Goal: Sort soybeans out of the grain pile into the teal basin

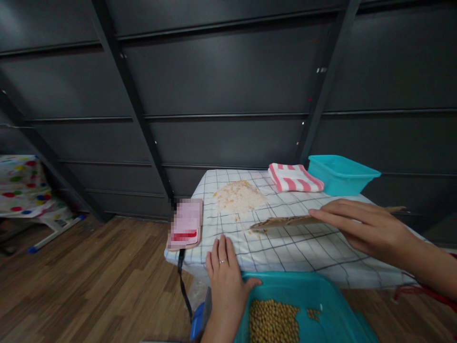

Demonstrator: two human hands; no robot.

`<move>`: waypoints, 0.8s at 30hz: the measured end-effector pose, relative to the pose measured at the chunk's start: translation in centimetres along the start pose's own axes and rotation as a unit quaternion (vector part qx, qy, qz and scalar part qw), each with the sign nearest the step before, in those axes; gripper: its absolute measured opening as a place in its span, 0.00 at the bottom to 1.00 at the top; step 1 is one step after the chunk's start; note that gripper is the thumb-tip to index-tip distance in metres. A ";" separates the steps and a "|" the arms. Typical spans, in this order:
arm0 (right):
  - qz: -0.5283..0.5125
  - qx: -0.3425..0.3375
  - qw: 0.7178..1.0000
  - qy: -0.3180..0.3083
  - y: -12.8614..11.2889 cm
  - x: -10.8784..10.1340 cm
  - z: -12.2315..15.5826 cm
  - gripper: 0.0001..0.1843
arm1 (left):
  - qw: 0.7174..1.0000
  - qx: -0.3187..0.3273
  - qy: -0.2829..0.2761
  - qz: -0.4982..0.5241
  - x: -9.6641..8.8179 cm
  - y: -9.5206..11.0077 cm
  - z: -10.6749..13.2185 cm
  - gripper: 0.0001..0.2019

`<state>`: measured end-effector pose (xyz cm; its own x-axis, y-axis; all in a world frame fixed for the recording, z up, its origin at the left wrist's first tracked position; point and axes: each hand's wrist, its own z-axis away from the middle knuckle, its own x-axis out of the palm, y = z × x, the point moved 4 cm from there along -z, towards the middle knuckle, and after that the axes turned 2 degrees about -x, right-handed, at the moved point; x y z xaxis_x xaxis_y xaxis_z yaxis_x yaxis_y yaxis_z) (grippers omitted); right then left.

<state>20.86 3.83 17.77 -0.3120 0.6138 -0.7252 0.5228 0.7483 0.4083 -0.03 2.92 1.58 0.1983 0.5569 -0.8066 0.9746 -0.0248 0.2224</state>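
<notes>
My left hand [224, 274] lies flat with fingers stretched out at the near edge of the table, its thumb against the rim of a teal tub [314, 286] that holds yellow beans [273, 321]. My right hand [360, 224] reaches in from the right with fingers extended and pressed along a flat brown piece of cardboard [282, 221] held edge-on just above the checked tablecloth [285, 247]. Beyond the cardboard's left tip lies a pale heap of husks or crumbs [239, 196], with a few bits scattered near it.
A pink-and-white striped cloth [294, 177] and a second teal tub [339, 174] sit at the table's far right. A pink phone [185, 224] with a black strap lies on the left corner. Dark metal wall behind; wooden floor and a spotted cloth [21, 183] at left.
</notes>
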 end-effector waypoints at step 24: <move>0.037 -0.012 0.999 -0.005 -0.3 0.1 1.3 0.30 | 0.999 0.024 -0.029 0.002 0.5 -0.4 0.1 0.51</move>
<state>21.69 3.29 16.87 -0.2660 0.6647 -0.6982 0.5243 0.7075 0.4739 -0.37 3.13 1.04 0.2059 0.5085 -0.8361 0.9775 -0.0678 0.1995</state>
